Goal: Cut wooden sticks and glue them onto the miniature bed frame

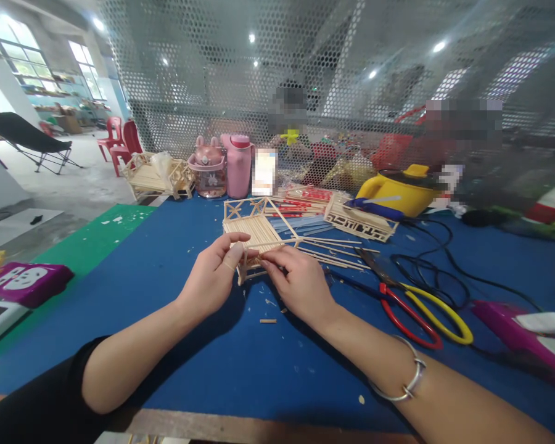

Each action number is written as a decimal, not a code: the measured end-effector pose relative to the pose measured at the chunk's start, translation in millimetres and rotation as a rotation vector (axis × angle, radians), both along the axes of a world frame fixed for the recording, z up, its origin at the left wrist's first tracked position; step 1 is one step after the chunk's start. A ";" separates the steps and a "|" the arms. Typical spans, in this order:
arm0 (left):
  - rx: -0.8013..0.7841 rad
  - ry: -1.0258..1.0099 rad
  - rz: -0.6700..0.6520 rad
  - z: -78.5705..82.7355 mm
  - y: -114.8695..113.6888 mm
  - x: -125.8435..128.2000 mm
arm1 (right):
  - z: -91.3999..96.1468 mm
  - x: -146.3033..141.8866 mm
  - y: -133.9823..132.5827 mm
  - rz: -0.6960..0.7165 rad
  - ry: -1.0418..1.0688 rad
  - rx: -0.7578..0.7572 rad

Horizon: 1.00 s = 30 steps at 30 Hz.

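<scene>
A small model built from thin wooden sticks (254, 229) stands on the blue mat (176, 265) just beyond my hands. My left hand (215, 271) grips its near left corner, thumb on top and fingers curled under. My right hand (296, 280) pinches a single stick against the model's front edge. A silver bangle (409, 376) sits on my right wrist. Several loose sticks (333, 250) lie to the right of the model.
Red and yellow handled shears (420, 311) lie at right beside black cables (425, 265) and a purple glue gun (522, 336). A yellow pot (404, 188), pink bottles (238, 163), another stick frame (358, 222) and a perforated screen stand behind. A purple box (25, 282) lies at left.
</scene>
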<state>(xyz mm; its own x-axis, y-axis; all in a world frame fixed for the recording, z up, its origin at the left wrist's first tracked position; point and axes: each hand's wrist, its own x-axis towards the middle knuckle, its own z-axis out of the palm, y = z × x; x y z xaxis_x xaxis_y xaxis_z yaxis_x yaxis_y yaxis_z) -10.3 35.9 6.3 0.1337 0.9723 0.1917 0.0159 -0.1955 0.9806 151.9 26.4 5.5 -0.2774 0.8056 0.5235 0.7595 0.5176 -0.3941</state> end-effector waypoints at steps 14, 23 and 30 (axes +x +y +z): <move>0.012 0.065 0.008 0.3 -1.2 -0.8 | -2.4 7.6 1.0 0.044 0.049 -0.018; 0.323 0.141 0.298 5.4 -3.3 -9.8 | 34.6 32.4 -17.7 0.043 -0.100 0.020; 0.518 0.667 -0.120 15.0 -25.1 -10.2 | 50.3 107.6 -66.3 -0.296 -0.388 -0.192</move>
